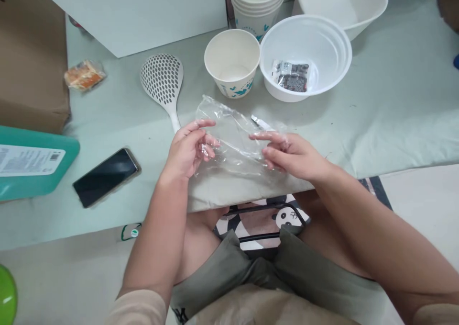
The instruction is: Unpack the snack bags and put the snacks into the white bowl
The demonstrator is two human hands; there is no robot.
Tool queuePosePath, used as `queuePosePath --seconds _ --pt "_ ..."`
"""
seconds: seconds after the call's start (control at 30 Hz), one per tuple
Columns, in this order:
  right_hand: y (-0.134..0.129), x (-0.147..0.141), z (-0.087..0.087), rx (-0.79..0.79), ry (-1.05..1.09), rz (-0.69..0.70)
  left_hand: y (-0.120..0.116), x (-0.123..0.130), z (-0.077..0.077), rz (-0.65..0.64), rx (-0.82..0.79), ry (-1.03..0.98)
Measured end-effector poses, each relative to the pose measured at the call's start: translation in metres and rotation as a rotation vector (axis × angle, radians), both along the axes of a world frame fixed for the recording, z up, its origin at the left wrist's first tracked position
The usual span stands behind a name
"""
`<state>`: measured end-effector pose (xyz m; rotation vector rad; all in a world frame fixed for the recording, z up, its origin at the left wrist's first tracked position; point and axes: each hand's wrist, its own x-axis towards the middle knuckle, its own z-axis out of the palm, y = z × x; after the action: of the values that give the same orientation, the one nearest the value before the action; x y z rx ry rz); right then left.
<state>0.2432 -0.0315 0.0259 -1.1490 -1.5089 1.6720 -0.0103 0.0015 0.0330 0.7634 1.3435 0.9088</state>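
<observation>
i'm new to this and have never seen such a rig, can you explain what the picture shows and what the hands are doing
There is no machine here: these are a person's bare hands. The single picture comes from a camera worn on the head, looking forward and down.

Clear, crinkled plastic spans the left hand and right hand, touching both; how firmly each grips it is unclear.

On the pale green cloth lie a phone, a slotted ladle, a wrapped item and a paper cup. Beside the cup, a white bowl holds a small packet.
</observation>
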Motion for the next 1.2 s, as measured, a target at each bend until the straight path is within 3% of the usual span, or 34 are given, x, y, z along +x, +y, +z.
queuePosePath --seconds 0.13,0.2,0.27,0.43,0.67,0.83,1.07,1.2 --pt "-0.010 0.008 0.004 0.681 -0.077 -0.458 -0.009 0.000 0.005 -0.004 0.267 -0.126" --pt "-0.011 0.012 0.002 0.956 -0.110 -0.500 -0.011 0.001 0.006 -0.022 0.329 -0.207" --pt "-0.009 0.014 -0.002 1.056 -0.186 -0.413 -0.009 0.003 0.005 -0.003 0.268 -0.206" --pt "-0.002 0.017 -0.011 0.866 -0.331 -0.324 0.007 0.007 -0.003 0.136 0.053 -0.043" --pt "-0.009 0.018 0.000 0.570 -0.210 -0.328 0.009 0.002 0.001 0.093 0.093 -0.152" --pt "-0.007 0.020 -0.004 0.359 0.019 -0.236 0.007 0.000 -0.004 0.051 0.154 -0.150" --pt "-0.003 0.012 0.006 0.172 -0.166 -0.507 0.000 0.002 -0.007 0.023 0.333 -0.011" --pt "-0.003 0.012 0.011 0.132 0.223 -0.570 -0.003 0.003 0.004 0.144 0.317 -0.318"
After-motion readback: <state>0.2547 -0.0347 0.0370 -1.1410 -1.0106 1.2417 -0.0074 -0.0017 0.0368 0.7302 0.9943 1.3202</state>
